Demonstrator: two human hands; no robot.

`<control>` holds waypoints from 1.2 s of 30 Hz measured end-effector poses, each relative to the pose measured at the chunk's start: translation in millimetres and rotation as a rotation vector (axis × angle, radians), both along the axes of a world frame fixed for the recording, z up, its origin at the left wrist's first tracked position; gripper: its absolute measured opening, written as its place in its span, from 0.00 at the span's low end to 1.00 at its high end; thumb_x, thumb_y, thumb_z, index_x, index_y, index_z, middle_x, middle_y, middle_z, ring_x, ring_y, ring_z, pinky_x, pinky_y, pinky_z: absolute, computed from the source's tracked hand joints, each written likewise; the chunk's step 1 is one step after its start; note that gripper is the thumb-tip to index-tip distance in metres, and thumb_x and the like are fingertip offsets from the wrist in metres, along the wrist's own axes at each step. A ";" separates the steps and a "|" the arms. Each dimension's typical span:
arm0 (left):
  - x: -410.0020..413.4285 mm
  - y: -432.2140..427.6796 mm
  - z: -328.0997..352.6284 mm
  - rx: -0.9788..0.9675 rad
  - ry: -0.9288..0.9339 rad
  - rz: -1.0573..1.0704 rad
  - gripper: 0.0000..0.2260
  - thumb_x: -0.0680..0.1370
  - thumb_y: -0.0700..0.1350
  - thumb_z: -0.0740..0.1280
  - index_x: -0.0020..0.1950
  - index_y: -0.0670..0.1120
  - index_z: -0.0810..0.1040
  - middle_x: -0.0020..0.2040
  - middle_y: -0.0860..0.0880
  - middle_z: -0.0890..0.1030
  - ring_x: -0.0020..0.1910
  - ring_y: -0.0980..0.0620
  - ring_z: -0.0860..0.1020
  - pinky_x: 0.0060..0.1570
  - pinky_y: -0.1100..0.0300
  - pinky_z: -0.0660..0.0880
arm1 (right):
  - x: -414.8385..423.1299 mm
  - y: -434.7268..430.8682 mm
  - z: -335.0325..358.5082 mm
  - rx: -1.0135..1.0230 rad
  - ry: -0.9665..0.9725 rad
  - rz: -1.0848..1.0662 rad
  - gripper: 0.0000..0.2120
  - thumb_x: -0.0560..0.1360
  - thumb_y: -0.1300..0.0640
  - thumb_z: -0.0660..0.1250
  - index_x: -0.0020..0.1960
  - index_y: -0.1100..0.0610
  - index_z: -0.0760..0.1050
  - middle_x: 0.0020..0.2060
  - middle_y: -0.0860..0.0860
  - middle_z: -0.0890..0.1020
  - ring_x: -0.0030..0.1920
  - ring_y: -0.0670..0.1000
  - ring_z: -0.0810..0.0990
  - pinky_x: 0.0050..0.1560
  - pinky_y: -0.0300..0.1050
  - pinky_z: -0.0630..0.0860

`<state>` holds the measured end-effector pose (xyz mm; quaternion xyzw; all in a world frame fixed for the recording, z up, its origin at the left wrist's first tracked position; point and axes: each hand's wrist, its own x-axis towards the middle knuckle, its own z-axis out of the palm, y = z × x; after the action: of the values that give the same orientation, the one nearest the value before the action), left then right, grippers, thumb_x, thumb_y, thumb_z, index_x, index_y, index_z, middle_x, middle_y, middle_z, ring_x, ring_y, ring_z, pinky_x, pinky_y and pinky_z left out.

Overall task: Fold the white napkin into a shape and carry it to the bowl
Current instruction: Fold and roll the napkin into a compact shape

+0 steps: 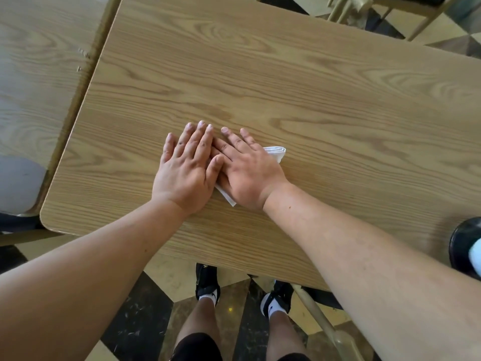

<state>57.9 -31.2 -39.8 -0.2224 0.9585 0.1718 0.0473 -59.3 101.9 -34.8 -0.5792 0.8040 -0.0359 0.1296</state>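
Note:
The white napkin (276,151) lies folded on the wooden table (260,82), mostly hidden under my hands. Only a layered corner shows past my right hand and a pointed tip near my wrists. My right hand (247,173) presses flat on top of it with fingers spread. My left hand (186,168) lies flat beside it, its fingers overlapping my right hand's fingers and the napkin's left part. A black bowl (464,246) with something white in it sits at the table's right edge, partly cut off.
A second wooden table (39,74) butts against the left side. Chair legs (346,6) stand beyond the far edge. Below the near edge are my legs and black shoes (208,285) on a chequered floor.

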 end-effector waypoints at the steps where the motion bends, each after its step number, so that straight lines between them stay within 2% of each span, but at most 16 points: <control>1: -1.2 0.5 1.1 -0.008 -0.013 0.001 0.34 0.85 0.65 0.38 0.87 0.50 0.49 0.88 0.53 0.50 0.86 0.56 0.42 0.84 0.50 0.37 | 0.1 0.0 0.6 0.017 0.004 -0.001 0.34 0.84 0.41 0.42 0.85 0.55 0.55 0.84 0.50 0.61 0.85 0.57 0.54 0.84 0.61 0.49; 4: -2.6 1.3 3.2 -0.018 -0.033 0.003 0.32 0.85 0.63 0.40 0.87 0.50 0.49 0.88 0.53 0.50 0.86 0.56 0.42 0.84 0.50 0.37 | 1.1 0.4 1.6 0.059 0.010 -0.069 0.36 0.82 0.39 0.37 0.86 0.56 0.50 0.85 0.51 0.55 0.85 0.55 0.50 0.83 0.62 0.45; 9: -5.0 3.9 4.8 -0.041 -0.049 0.018 0.31 0.86 0.60 0.42 0.87 0.50 0.50 0.88 0.53 0.49 0.86 0.56 0.42 0.84 0.51 0.36 | -9.3 25.9 -3.3 0.059 0.025 -0.256 0.32 0.86 0.44 0.44 0.86 0.58 0.49 0.86 0.53 0.51 0.85 0.58 0.48 0.83 0.65 0.44; 14: -4.3 4.8 4.3 -0.037 -0.029 0.036 0.30 0.86 0.60 0.44 0.87 0.49 0.52 0.88 0.53 0.51 0.86 0.55 0.44 0.84 0.50 0.37 | -25.4 49.7 -4.2 0.064 -0.010 -0.327 0.30 0.87 0.47 0.43 0.85 0.58 0.48 0.86 0.53 0.49 0.85 0.56 0.45 0.83 0.63 0.45; 18: -4.4 4.5 3.2 -0.034 -0.020 0.039 0.30 0.86 0.60 0.45 0.87 0.50 0.54 0.88 0.53 0.52 0.86 0.55 0.45 0.84 0.50 0.38 | -21.1 44.9 0.7 0.110 -0.051 -0.364 0.30 0.87 0.46 0.43 0.86 0.57 0.45 0.86 0.51 0.45 0.85 0.56 0.41 0.83 0.64 0.40; 21: -5.0 4.3 3.9 -0.032 -0.024 0.039 0.30 0.86 0.60 0.44 0.87 0.50 0.55 0.87 0.53 0.52 0.86 0.56 0.44 0.84 0.49 0.39 | -14.3 37.5 11.7 0.107 -0.041 -0.420 0.30 0.86 0.49 0.47 0.85 0.59 0.48 0.86 0.54 0.49 0.85 0.59 0.42 0.83 0.66 0.40; 24: -5.2 5.0 3.8 -0.034 -0.032 0.040 0.30 0.86 0.59 0.44 0.87 0.50 0.54 0.88 0.54 0.51 0.86 0.57 0.43 0.84 0.49 0.39 | -0.8 22.9 25.7 -0.084 -0.080 -0.422 0.32 0.83 0.51 0.48 0.84 0.62 0.55 0.84 0.59 0.58 0.85 0.61 0.48 0.84 0.63 0.45; 27: -4.3 3.3 2.1 -0.033 -0.055 0.028 0.29 0.86 0.58 0.46 0.87 0.52 0.49 0.88 0.54 0.48 0.86 0.57 0.41 0.84 0.48 0.39 | 18.4 -0.4 28.8 -0.215 -0.194 -0.378 0.31 0.84 0.48 0.48 0.84 0.61 0.55 0.84 0.58 0.58 0.85 0.60 0.49 0.84 0.60 0.46; 30: -1.9 1.5 0.6 -0.078 -0.109 -0.044 0.34 0.83 0.62 0.45 0.86 0.53 0.37 0.87 0.54 0.41 0.85 0.54 0.37 0.84 0.45 0.39 | 36.3 -14.7 17.7 -0.135 -0.229 -0.337 0.31 0.86 0.45 0.48 0.85 0.58 0.50 0.85 0.56 0.54 0.85 0.58 0.46 0.84 0.60 0.42; 32: -1.1 0.5 0.8 -0.079 -0.113 -0.049 0.35 0.82 0.63 0.47 0.86 0.54 0.38 0.87 0.54 0.40 0.85 0.54 0.36 0.84 0.46 0.38 | 41.2 -13.5 7.3 -0.067 -0.210 -0.333 0.32 0.86 0.42 0.44 0.86 0.57 0.49 0.85 0.55 0.54 0.85 0.57 0.46 0.83 0.59 0.41; 36: -1.9 1.9 0.9 -0.074 -0.115 -0.024 0.35 0.85 0.60 0.56 0.87 0.53 0.43 0.87 0.54 0.42 0.85 0.55 0.36 0.84 0.48 0.36 | 34.9 -5.4 -1.1 -0.012 -0.147 -0.297 0.34 0.84 0.40 0.37 0.86 0.53 0.46 0.85 0.52 0.55 0.85 0.56 0.47 0.83 0.60 0.41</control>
<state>56.1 -29.3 -39.0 -0.2219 0.9626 0.1224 0.0960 -24.4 96.5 -35.9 -0.4504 0.8690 -0.1017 0.1778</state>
